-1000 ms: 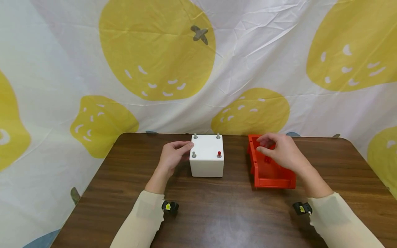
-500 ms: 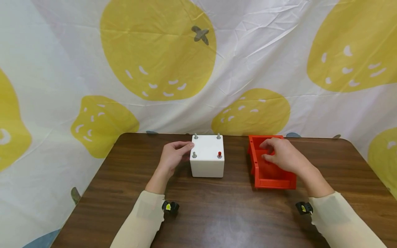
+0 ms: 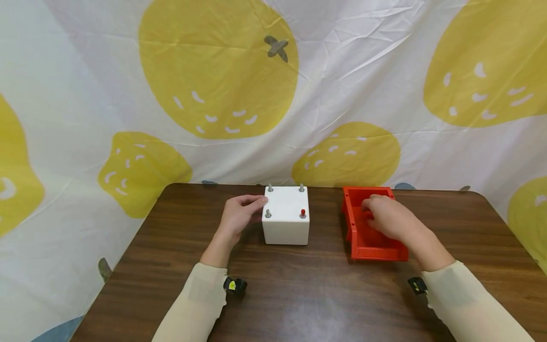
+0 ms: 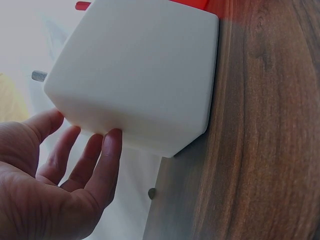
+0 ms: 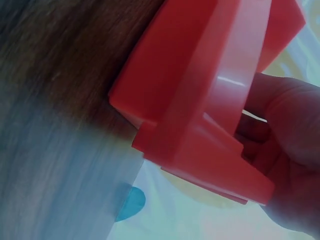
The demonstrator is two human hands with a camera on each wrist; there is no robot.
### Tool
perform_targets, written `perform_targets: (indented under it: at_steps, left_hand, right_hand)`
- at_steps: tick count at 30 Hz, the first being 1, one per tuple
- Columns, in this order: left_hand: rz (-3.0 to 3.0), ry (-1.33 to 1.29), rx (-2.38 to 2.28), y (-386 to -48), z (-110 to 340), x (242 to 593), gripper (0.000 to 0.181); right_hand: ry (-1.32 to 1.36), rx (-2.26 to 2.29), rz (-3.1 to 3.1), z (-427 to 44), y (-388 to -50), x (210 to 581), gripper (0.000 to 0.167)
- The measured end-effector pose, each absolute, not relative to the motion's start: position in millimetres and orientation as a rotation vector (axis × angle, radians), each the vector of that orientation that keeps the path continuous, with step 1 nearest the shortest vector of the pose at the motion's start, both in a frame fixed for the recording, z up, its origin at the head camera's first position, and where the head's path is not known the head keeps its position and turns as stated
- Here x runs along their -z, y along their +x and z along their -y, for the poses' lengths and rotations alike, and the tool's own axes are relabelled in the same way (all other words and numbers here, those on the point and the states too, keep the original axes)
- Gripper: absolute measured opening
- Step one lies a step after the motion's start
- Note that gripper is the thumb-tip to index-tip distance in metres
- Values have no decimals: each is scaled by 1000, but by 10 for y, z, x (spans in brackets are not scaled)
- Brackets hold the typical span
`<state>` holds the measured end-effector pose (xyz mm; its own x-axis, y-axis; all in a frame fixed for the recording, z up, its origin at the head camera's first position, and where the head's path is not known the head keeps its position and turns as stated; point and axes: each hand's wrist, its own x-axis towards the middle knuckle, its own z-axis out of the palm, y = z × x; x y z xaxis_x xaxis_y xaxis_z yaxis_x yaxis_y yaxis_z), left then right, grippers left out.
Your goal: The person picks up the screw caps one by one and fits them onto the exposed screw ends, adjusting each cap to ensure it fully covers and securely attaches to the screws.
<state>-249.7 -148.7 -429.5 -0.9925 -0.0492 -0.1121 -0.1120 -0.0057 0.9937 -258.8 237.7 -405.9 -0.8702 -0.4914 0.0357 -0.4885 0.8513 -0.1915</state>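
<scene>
A white block [image 3: 285,211] stands on the table with a metal threaded stud [image 3: 268,213] rising at each top corner. The front right stud carries a red cap [image 3: 303,213]. My left hand [image 3: 240,214] touches the block's left side with its thumb and fingertips, as the left wrist view also shows. To the right is a red bin [image 3: 378,253]. My right hand [image 3: 391,217] reaches into it with bent fingers. Its fingertips are hidden by the hand and the bin wall, so whatever is between them cannot be seen.
The brown wooden table [image 3: 307,294] has its far edge just behind the block and the bin. A white cloth [image 3: 239,161] with yellow fruit prints hangs behind it. Bare tabletop separates the block from the bin.
My right hand has shifted slightly right and lower into the bin, its fingers bending more. Small red pieces seen under it earlier are now hidden. My left hand and the block stay put.
</scene>
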Motion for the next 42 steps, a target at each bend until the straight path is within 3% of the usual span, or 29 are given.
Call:
perform_targets:
  at_steps: [8,21,42]
  left_hand:
    - [-2184,-175,-2193,-2507,1486,4310,28]
    - [-2178,-178,-2199,-2512,1487,4298,27]
    - [-2175,-191,-2197,-2501,1490,4300,28]
  right_hand:
    - [-814,128,-3046,-2347,-2608,4123,10]
    - [-828,59,-3050,-2325,-2608,4153,21]
    - [-808,5,-3076,-2301,-2665,4276,22]
